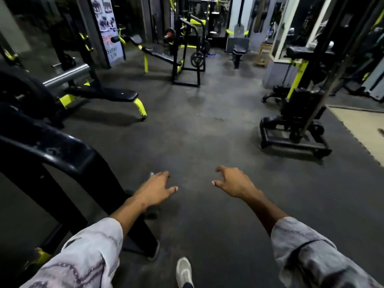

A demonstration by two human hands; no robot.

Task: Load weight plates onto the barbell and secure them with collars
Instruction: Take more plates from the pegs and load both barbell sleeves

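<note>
My left hand and my right hand are stretched out in front of me over the dark rubber floor, fingers apart and holding nothing. At the left edge a black weight plate sits on the silver barbell sleeve, which sticks out to the right. Far ahead, a black plate hangs on a black rack, and a red-centred plate sits on a bar behind it. No collar is visible.
A black curved frame stands close on my left. A flat bench with yellow legs lies ahead left. A black cable machine base is at the right. My grey shoe is at the bottom.
</note>
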